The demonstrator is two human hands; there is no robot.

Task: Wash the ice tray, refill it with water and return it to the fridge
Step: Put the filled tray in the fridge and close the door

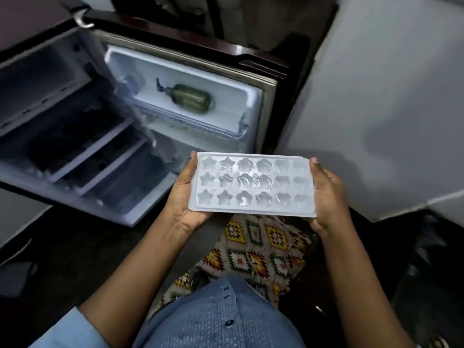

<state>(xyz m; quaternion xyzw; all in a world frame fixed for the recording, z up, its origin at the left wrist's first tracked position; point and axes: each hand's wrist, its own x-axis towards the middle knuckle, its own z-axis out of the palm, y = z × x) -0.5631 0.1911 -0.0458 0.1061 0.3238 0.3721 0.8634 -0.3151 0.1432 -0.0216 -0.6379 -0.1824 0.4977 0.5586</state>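
Observation:
I hold a white plastic ice tray level in front of me, with star, flower and heart shaped cells in three rows. My left hand grips its left short edge from underneath, thumb on the rim. My right hand grips the right short edge the same way. The cells look glossy; I cannot tell whether they hold water. The small fridge stands open to the left and beyond the tray, its door swung wide.
A green pump bottle lies in the door's upper shelf. Inside the fridge are white shelves and a freezer box at the top. A white wall rises on the right. A patterned cloth covers my lap above a dark floor.

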